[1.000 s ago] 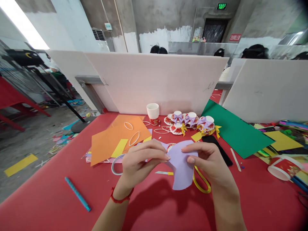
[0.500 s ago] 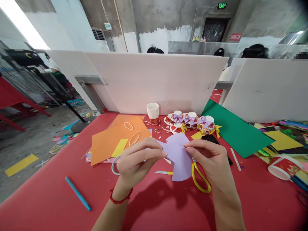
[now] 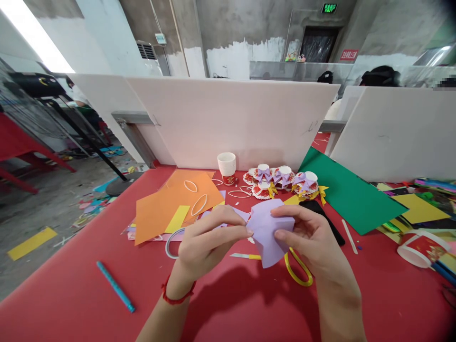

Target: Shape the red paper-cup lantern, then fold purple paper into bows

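A piece of purple paper with a cut outline is held in the air above the red table. My left hand pinches its left edge between thumb and fingertips. On the other side, my right hand grips the right part, which is bent up between thumb and fingers. Scissors with yellow handles lie below my right hand, their blades hidden by the paper. Under the paper a craft knife is partly visible. A roll of tape lies partly behind my left hand.
Orange sheets and a teal pen lie to the left. Stacked paper cups and several cup decorations with bows stand near the white partition. Green card, a black phone and a tipped cup are on the right.
The purple paper has gone from nearly flat to bent at its right side, where my right fingers now wrap further over it. My left hand has shifted slightly right.
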`<action>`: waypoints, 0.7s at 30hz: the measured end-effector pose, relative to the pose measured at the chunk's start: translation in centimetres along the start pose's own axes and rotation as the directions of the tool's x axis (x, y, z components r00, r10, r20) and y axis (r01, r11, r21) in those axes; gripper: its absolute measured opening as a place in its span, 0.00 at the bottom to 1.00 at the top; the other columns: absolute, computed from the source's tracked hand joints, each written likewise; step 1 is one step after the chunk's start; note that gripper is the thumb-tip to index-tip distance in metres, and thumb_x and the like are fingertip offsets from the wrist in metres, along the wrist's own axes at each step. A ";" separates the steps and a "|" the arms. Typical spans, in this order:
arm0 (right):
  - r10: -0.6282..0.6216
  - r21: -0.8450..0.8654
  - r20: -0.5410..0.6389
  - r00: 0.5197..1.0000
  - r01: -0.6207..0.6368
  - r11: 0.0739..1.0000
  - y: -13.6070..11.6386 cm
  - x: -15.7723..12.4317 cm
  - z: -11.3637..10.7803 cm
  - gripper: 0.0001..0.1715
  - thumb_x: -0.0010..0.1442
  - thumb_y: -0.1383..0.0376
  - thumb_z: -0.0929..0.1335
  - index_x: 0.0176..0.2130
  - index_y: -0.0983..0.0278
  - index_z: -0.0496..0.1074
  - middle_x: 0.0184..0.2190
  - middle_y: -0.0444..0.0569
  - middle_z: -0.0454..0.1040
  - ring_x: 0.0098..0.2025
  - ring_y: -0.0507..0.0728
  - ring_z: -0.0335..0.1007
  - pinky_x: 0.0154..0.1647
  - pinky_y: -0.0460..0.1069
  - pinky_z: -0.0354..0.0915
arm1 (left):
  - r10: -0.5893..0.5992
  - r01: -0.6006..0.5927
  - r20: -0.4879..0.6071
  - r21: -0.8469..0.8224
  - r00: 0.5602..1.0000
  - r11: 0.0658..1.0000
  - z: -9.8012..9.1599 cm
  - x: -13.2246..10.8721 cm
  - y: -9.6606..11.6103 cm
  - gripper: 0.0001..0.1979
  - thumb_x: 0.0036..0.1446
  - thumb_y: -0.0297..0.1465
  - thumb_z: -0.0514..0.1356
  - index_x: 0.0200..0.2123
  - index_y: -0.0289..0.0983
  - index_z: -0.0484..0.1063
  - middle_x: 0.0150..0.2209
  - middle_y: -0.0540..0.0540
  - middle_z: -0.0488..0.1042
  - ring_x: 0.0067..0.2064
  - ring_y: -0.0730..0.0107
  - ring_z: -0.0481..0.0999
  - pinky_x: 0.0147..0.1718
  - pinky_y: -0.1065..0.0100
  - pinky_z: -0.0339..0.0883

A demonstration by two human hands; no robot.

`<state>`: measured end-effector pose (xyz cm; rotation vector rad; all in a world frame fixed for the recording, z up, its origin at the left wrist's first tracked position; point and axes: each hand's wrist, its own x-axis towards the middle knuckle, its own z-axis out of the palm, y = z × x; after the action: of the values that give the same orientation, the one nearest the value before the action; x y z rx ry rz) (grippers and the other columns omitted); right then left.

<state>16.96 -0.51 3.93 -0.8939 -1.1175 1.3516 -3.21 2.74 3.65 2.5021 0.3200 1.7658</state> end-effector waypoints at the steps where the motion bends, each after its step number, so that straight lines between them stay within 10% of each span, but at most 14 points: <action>1: 0.009 0.010 0.007 1.000 -0.009 1.000 0.0 0.0 0.1 0.16 0.41 0.62 0.81 0.33 0.58 0.83 0.30 0.48 0.82 0.29 0.54 0.77 0.27 0.46 0.73 | -0.004 0.004 0.004 -0.020 1.000 1.000 0.0 0.0 0.0 0.08 0.64 0.20 0.57 0.38 0.34 0.76 0.31 0.46 0.75 0.31 0.72 0.75 0.28 0.68 0.73; 10: -0.039 -0.003 0.025 0.999 0.039 0.999 -0.3 0.0 0.6 0.09 0.40 0.68 0.81 0.25 0.55 0.84 0.23 0.46 0.82 0.25 0.54 0.75 0.26 0.47 0.72 | -0.041 0.043 0.018 -0.173 0.999 0.984 0.1 0.3 0.0 0.07 0.64 0.21 0.58 0.38 0.34 0.76 0.30 0.46 0.73 0.29 0.72 0.73 0.26 0.69 0.71; 21: 0.000 -0.054 -0.088 0.996 -0.005 0.999 0.1 0.5 1.1 0.14 0.41 0.59 0.80 0.28 0.61 0.78 0.28 0.45 0.78 0.30 0.53 0.72 0.29 0.47 0.69 | 0.014 -0.017 0.136 0.023 0.991 1.000 -0.3 -0.1 0.4 0.11 0.66 0.21 0.53 0.41 0.35 0.75 0.33 0.44 0.76 0.33 0.70 0.75 0.30 0.67 0.74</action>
<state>15.87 -0.15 4.12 -0.9850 -1.0895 1.2770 -3.42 2.32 3.75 2.6323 0.3164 1.5949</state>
